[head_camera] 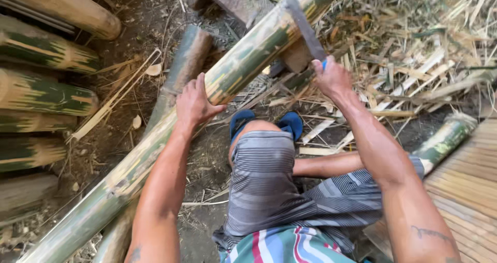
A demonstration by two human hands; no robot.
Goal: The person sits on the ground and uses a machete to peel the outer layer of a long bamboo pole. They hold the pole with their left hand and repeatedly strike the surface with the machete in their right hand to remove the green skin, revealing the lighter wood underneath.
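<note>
A long green and yellow bamboo pole (155, 144) runs diagonally from the lower left to the top centre, propped on a wooden block (297, 55). My left hand (194, 102) presses flat on top of the pole with fingers spread. My right hand (331, 76) is closed on the handle of a long dark blade (303, 22), which crosses over the pole near the block. My knee in striped grey shorts (264, 164) sits between my arms, over blue sandals (290, 123).
Cut bamboo sections (46, 94) are stacked at the left. A second pole (184, 66) lies under the main one. Bamboo strips and shavings (409, 50) litter the ground at right. A slatted bamboo platform (466, 185) lies at the lower right, with a short bamboo piece (445, 138) beside it.
</note>
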